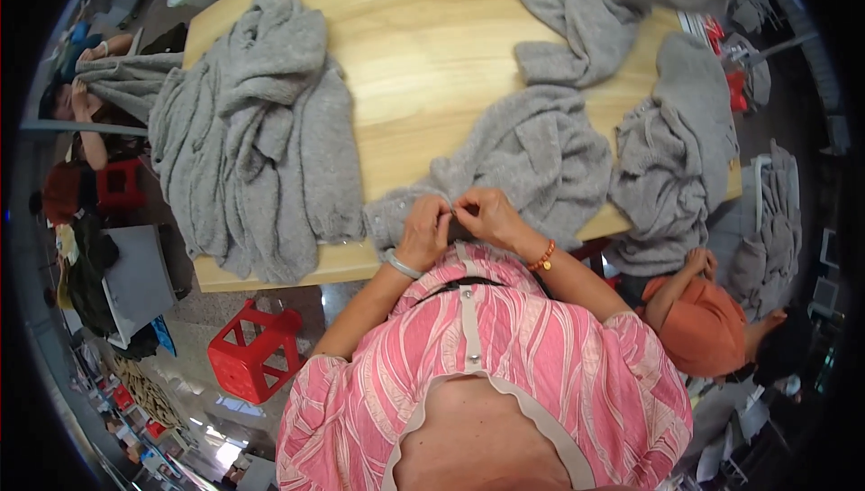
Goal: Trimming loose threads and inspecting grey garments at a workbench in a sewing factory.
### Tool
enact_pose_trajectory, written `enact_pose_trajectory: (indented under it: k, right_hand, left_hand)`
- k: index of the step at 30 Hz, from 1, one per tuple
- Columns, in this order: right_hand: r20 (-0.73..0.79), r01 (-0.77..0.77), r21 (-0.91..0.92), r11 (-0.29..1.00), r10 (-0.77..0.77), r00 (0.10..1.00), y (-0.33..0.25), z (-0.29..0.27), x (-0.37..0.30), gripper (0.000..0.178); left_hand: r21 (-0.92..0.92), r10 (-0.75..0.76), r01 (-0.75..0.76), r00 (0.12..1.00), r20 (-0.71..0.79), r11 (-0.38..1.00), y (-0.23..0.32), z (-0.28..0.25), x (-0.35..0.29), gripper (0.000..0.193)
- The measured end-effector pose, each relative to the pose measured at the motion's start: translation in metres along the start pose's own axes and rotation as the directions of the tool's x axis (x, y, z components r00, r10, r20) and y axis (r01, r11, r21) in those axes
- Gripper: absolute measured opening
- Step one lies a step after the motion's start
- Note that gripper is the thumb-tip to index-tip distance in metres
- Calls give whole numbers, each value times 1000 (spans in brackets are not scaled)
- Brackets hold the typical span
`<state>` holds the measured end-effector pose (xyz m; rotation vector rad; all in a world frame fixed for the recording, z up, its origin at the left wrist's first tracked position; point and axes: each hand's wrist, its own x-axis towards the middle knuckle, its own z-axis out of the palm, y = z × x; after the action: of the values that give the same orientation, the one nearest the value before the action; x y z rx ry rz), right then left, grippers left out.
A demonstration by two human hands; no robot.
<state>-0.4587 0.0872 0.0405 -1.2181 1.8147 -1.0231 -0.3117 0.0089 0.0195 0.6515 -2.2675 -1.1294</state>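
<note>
At the near edge of the table, a grey knitted garment [541, 144] lies bunched up, its near part drawn toward my body. My left hand [423, 231] is closed at that near part, thumb and forefinger pinching the knit. Close beside it, my right hand [491, 219] also pinches, its fingertips meeting the left ones over the fabric. Anything finer between the fingertips is too small to make out. Small pale dots, perhaps buttons, show on the knit left of my left hand.
A large heap of grey knits [261, 131] covers the left of the wooden table [414, 50]. More grey knits [671, 149] hang over its right side. A red stool [257, 351] stands at lower left. A person in orange [703, 324] sits at right; another person works at far left.
</note>
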Motion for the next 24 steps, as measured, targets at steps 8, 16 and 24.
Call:
enact_pose_trajectory:
  k: [8, 16, 24]
  right_hand:
    - [-12, -32, 81, 996, 33, 999, 0, -6, 0, 16]
    - [22, -78, 57, 995, 77, 997, 4, -11, 5, 16]
    - [56, 12, 17, 1000, -13, 998, 9, -4, 6, 14]
  left_hand:
    - [-17, 28, -28, 999, 15, 999, -3, 4, 3, 15]
    - [4, 66, -66, 997, 45, 998, 0, 6, 8, 14]
    - [-2, 41, -41, 999, 30, 999, -1, 4, 1, 13]
